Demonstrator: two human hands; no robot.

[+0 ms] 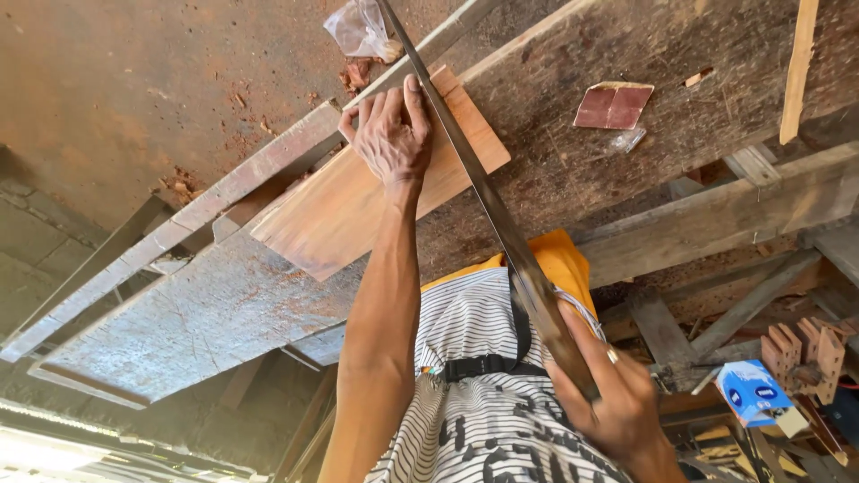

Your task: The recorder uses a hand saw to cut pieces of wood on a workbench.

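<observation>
My striped white shirt [488, 322] with its orange collar is lying closest to the lens, filling the lower middle of the view, a black strap with a buckle [488, 365] crossing it.

The big rough grey wooden counter [573, 107] is stretching across the view, dusted with reddish sawdust. A pale, worn grey plank [197, 313] is lying along its edge, and a narrow grey wooden batten [179, 224] is running beside that.

On the counter, a flat reddish-brown wooden board [340, 206] is lying at an angle, one end jutting past the counter's edge. My left hand [391, 134] is pressing flat on it, fingers [371, 112] spread and unclenched, pinning the board down close to the cut line. The long dark steel handsaw blade [474, 179] is running just beside my thumb, crossing the board's end and the counter.

My right hand [617, 394] is wrapped tight around the saw's handle, fingers closed on it, a ring showing on one finger. The handle itself is mostly hidden under my grip.

Farther out on the counter, a small dark-red folded sheet of sandpaper [614, 105] is lying well apart from the board. A crumpled clear plastic bag [361, 29] is sitting near the blade's far end. A blue and white carton [752, 392] is sitting among wood offcuts beside my right hand.
</observation>
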